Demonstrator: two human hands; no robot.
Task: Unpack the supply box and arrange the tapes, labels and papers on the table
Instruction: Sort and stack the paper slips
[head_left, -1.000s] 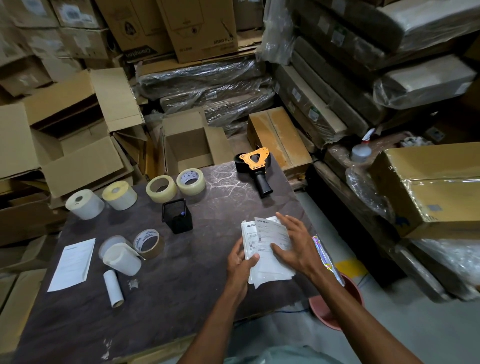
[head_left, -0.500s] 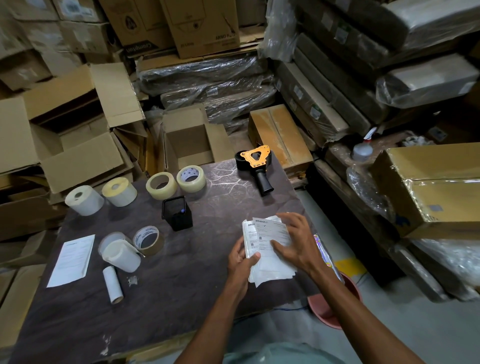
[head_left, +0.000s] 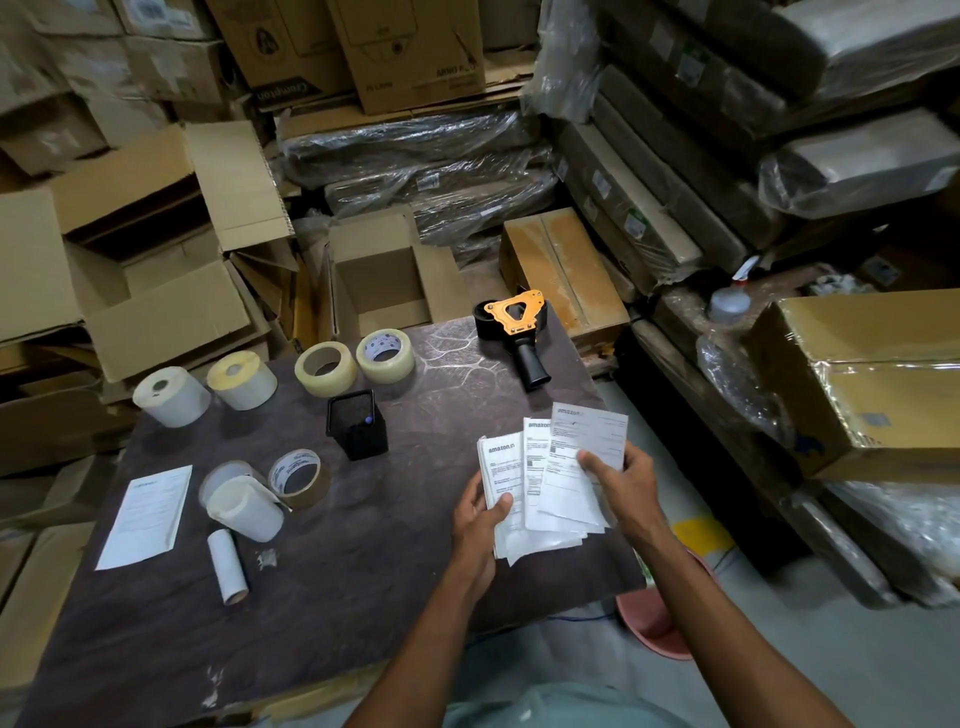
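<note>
I hold a fanned stack of white printed papers (head_left: 545, 483) above the right part of the dark table (head_left: 395, 582). My left hand (head_left: 480, 519) grips the stack's left edge. My right hand (head_left: 628, 483) pinches the top sheet at the right. Two clear tape rolls (head_left: 326, 369) (head_left: 385, 356) and two white label rolls (head_left: 171, 396) (head_left: 242, 379) stand along the far edge. A brown tape roll (head_left: 300, 478), another white roll (head_left: 244, 506), a small core (head_left: 227, 566) and one loose sheet (head_left: 146, 515) lie at the left. An orange tape dispenser (head_left: 517, 332) lies at the far right corner.
A black mesh pen holder (head_left: 358, 423) stands mid-table. An open cardboard box (head_left: 382, 283) sits behind the table, with more open boxes (head_left: 156, 291) at the left. Wrapped cartons (head_left: 857, 374) crowd the right side. A pink tub (head_left: 660, 618) sits on the floor under the table's right edge.
The papers were one squared stack under both hands; now they are fanned out into three offset sheets, and my right hand has slid the top sheet up and to the right.
</note>
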